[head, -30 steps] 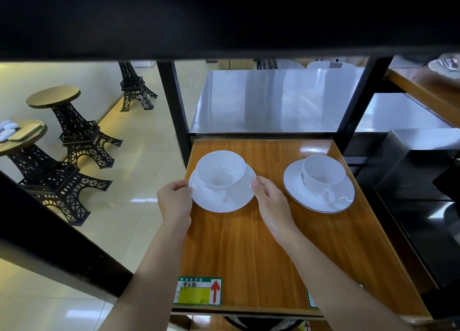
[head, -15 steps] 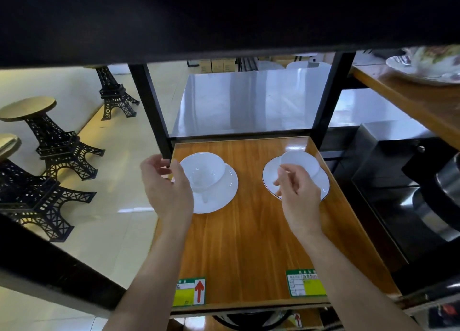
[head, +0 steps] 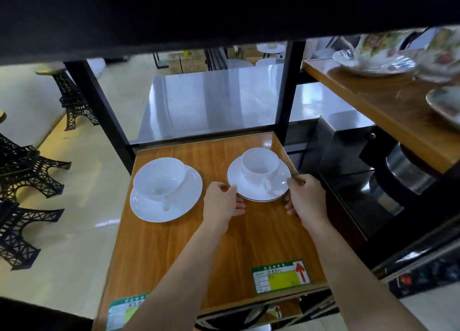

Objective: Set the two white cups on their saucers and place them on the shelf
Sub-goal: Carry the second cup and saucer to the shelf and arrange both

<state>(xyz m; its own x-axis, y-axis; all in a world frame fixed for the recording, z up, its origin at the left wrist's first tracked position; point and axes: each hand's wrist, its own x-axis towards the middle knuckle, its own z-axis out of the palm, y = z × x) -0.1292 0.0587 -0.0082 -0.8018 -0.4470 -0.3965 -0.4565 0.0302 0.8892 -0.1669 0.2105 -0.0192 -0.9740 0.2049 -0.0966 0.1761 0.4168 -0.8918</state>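
Observation:
Two white cups stand on white saucers on the wooden shelf [head: 224, 251]. The left cup [head: 159, 176] sits on its plain saucer [head: 185, 201] at the shelf's left, with no hand on it. At the back right, the right cup [head: 260, 165] rests on a dark-rimmed saucer [head: 251, 190]. My left hand [head: 221, 202] pinches that saucer's left edge, and my right hand [head: 307, 197] grips its right edge near the shelf's side.
Black uprights [head: 286, 92] frame the shelf, and a dark shelf board hangs overhead. A wooden shelf [head: 388, 107] at right holds floral dishes [head: 373, 57]. Metal pots [head: 405, 174] stand below it. Black Eiffel-tower stands [head: 27, 179] fill the floor at left.
Both hands have left the left cup and saucer, moved right, and closed on the edges of the right saucer. My view has shifted left.

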